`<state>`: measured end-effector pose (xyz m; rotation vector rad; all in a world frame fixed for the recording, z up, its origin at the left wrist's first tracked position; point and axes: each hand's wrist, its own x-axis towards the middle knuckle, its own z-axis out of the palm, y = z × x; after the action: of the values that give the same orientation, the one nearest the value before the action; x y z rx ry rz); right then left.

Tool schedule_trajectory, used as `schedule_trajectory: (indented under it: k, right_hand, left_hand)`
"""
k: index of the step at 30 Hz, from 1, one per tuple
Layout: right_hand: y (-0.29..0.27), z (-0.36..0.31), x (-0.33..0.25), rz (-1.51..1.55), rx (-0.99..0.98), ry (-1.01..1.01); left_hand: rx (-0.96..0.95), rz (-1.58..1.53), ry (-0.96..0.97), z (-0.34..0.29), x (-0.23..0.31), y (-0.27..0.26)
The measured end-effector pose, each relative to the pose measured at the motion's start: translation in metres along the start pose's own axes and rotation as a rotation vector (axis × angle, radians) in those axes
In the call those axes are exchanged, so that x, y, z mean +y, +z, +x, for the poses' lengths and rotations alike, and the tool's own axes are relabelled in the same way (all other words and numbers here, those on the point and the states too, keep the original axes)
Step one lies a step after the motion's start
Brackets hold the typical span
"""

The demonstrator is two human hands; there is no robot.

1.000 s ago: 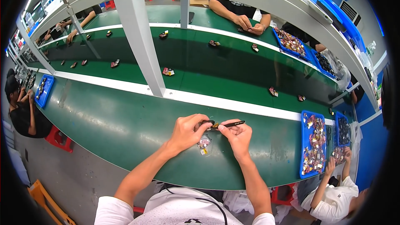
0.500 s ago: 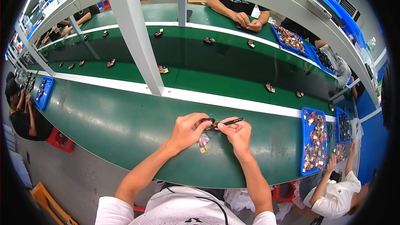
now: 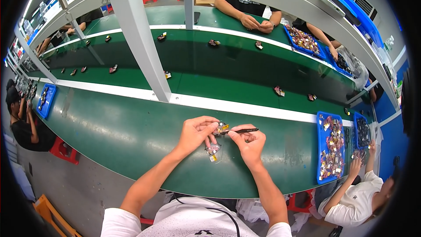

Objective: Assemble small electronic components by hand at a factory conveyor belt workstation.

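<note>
My left hand is closed, pinching a small black electronic part with a yellow piece on it. In my right hand is a slim black pair of tweezers, its tip end touching or close to the part. Below my left fingers lies a small pinkish component with a yellow-and-white tag and a thin wire loop; whether it is joined to the black part I cannot tell. Both hands are just above the green worktop.
Past a white rail, a green conveyor carries several small parts. At the right are a blue tray of pink components and a smaller blue tray of black parts. A white post rises ahead. Co-workers sit across, left and right.
My left hand has shifted slightly up and turned the black part, showing more of its yellow piece. The tweezers lie flatter now. Parts on the conveyor have moved slightly left.
</note>
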<state>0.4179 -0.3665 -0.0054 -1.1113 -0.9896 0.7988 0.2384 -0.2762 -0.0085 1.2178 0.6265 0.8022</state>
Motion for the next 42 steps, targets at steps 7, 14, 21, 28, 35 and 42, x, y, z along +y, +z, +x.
schedule_trajectory:
  k: [7,14,21,28,35,42]
  right_hand:
    - [0.0055,-0.0037,-0.0067,-0.205,0.027,-0.158]
    - [0.0058,-0.0024,0.0015,-0.216,0.066,-0.202]
    - [0.0058,-0.0033,-0.001,-0.245,0.06,-0.225]
    - [0.0052,-0.0039,-0.0011,-0.34,0.039,-0.303]
    - [0.0057,-0.0056,-0.0008,-0.361,0.017,-0.32]
    - [0.0042,-0.0047,-0.0001,-0.38,-0.008,-0.268]
  left_hand:
    - [-0.017,-0.063,-0.014,0.0002,0.0018,0.0013]
    - [-0.006,-0.025,-0.024,-0.0008,0.0019,0.0072]
    - [-0.007,-0.005,0.008,-0.0012,0.0014,0.0071]
    - [0.01,-0.001,0.026,-0.002,0.0013,0.0067]
    - [0.034,0.003,0.011,-0.0019,0.0003,0.0051]
    - [0.09,0.128,0.018,-0.0031,0.0004,0.0066]
